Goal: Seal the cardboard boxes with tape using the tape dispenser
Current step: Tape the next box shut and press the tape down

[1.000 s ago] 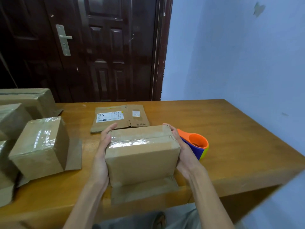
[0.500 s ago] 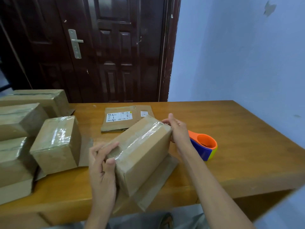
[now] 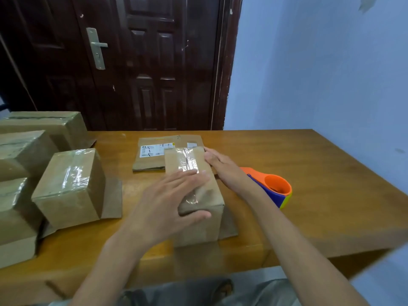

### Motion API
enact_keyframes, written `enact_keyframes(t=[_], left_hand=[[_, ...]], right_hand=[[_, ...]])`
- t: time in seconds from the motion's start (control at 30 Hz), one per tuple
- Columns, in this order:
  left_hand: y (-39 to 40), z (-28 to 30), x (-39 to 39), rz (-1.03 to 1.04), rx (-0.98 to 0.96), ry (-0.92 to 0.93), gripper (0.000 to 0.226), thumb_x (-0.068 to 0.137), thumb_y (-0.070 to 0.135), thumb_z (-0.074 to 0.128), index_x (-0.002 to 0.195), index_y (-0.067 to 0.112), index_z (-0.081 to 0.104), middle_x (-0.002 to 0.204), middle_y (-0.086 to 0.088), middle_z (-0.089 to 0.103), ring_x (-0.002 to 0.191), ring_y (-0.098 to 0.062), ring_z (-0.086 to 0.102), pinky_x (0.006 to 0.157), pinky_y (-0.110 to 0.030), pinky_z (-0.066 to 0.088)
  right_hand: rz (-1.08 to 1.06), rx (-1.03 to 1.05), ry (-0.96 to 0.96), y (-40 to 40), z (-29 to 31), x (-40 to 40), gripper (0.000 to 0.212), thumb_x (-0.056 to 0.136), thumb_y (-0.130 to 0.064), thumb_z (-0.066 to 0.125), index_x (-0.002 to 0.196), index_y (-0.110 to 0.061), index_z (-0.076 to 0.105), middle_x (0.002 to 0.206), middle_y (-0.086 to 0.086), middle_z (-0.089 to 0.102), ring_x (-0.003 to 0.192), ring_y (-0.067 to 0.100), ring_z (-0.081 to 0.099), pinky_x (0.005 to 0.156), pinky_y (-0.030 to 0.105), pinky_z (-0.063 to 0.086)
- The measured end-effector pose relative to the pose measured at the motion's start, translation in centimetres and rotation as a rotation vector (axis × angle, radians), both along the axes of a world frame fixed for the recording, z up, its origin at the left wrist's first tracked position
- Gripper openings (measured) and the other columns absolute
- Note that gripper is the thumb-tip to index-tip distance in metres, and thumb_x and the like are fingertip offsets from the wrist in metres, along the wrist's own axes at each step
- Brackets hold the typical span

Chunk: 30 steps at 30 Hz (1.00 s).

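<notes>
A cardboard box (image 3: 196, 195) stands near the front edge of the wooden tabletop (image 3: 309, 173), about midway along it, with its long side running away from the person and a strip of clear tape (image 3: 186, 161) along the top seam. The left hand (image 3: 167, 202) lies flat on the box's top, fingers straight and spread, with the thumb against the near upper edge. The right hand (image 3: 223, 166) rests against the box's far right edge, fingers extended and touching the cardboard, not curled around anything. Just right of that hand sits the tape dispenser (image 3: 273, 188), orange with blue and yellow, lying untouched on the tabletop. Behind the box, toward the back edge, lies a flattened carton (image 3: 152, 155) with a white label. Along the left edge are several taped boxes, the nearest one (image 3: 70, 186) shiny with tape on top. A dark wooden door (image 3: 132, 62) stands behind the tabletop.
</notes>
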State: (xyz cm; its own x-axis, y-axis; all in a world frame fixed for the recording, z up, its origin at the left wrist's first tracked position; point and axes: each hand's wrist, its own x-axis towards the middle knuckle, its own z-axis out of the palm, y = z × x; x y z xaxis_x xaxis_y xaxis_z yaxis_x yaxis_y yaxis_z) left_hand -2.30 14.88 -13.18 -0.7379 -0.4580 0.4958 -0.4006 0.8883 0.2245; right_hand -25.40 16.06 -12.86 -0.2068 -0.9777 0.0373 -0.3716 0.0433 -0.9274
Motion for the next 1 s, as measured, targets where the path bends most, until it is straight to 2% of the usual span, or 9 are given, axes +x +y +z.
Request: enact_keyframes(t=[0.13,0.23,0.33,0.43,0.57,0.7,0.8,0.9,1.0], left_hand=[[-0.4,-0.8,-1.1,-0.006,0.002,0.002,0.074,0.094,0.082,0.032,0.153,0.040,0.047,0.156,0.026,0.038,0.147,0.017,0.013,0.124,-0.016,0.015],[-0.7,-1.1,-1.0,-0.019,-0.015,0.013,0.073,0.096,0.080,0.033,0.153,0.037,0.047,0.156,0.023,0.041,0.148,0.010,0.024,0.123,-0.016,0.016],[-1.3,-1.0,-1.2,-0.053,0.006,-0.006,0.075,0.094,0.083,0.031,0.154,0.039,0.042,0.158,0.024,0.038,0.149,0.007,0.025,0.124,-0.022,0.022],[-2.2,-0.5,-1.8,-0.085,0.071,-0.034,0.083,0.089,0.089,0.032,0.156,0.041,0.040,0.160,0.029,0.031,0.149,0.017,0.012,0.124,-0.013,0.007],[-2.5,0.2,-2.1,-0.081,0.127,-0.058,0.088,0.079,0.092,0.045,0.155,0.048,0.037,0.158,0.038,0.027,0.143,0.027,0.005,0.118,-0.006,0.002],[-2.8,1.0,-1.8,-0.092,0.210,-0.104,0.088,0.075,0.078,0.066,0.154,0.048,0.041,0.157,0.038,0.031,0.146,0.010,0.023,0.124,-0.028,0.022],[-2.9,1.8,-1.8,-0.101,0.237,-0.133,0.085,0.078,0.066,0.079,0.152,0.048,0.042,0.156,0.037,0.031,0.144,0.007,0.025,0.122,-0.034,0.028],[-2.8,2.3,-1.6,-0.137,0.269,-0.140,0.087,0.074,0.075,0.076,0.150,0.050,0.044,0.154,0.039,0.031,0.143,0.008,0.027,0.122,-0.037,0.032],[-1.6,3.7,-1.3,-0.202,0.414,0.101,0.075,0.076,0.072,0.074,0.143,0.044,0.055,0.145,0.034,0.047,0.139,0.006,0.041,0.117,-0.033,0.040]], right_hand=[[0.021,-0.030,0.118,-0.5,0.9,-0.6,0.043,0.111,-0.043,0.042,0.149,-0.028,0.056,0.133,-0.010,0.069,0.120,0.010,0.065,0.106,0.044,0.053],[-0.071,-0.085,0.486,0.9,2.8,-2.5,0.036,0.110,-0.048,0.042,0.128,-0.028,0.065,0.115,-0.011,0.072,0.103,0.009,0.067,0.089,0.043,0.059],[-0.312,0.029,0.999,4.5,3.7,-5.6,0.040,0.104,-0.065,0.038,0.100,-0.029,0.055,0.092,-0.011,0.065,0.084,0.012,0.062,0.068,0.037,0.052],[-0.436,0.242,1.337,7.8,1.9,-8.2,0.063,0.092,-0.084,0.035,0.108,-0.026,0.052,0.098,-0.004,0.065,0.091,0.022,0.065,0.061,0.035,0.041],[-0.356,0.450,1.247,9.0,-1.7,-9.5,0.069,0.088,-0.085,0.044,0.117,-0.023,0.054,0.096,-0.002,0.071,0.085,0.023,0.062,0.078,0.038,0.043],[-0.370,0.309,1.311,10.0,-1.6,-8.9,0.065,0.103,-0.063,0.045,0.155,-0.025,0.042,0.115,0.004,0.075,0.112,0.027,0.061,0.107,0.039,0.033],[-0.328,0.220,1.059,11.8,0.0,-9.4,0.063,0.103,-0.054,0.054,0.160,-0.033,0.037,0.126,-0.001,0.073,0.117,0.026,0.060,0.102,0.037,0.045],[-0.255,0.082,0.764,14.1,2.2,-9.6,0.063,0.100,-0.045,0.067,0.157,-0.040,0.042,0.124,-0.014,0.074,0.109,0.009,0.066,0.094,0.039,0.057],[-0.148,-0.033,0.549,16.4,5.2,-8.3,0.062,0.098,-0.036,0.071,0.155,-0.035,0.048,0.117,-0.019,0.076,0.108,0.000,0.069,0.091,0.025,0.057]])
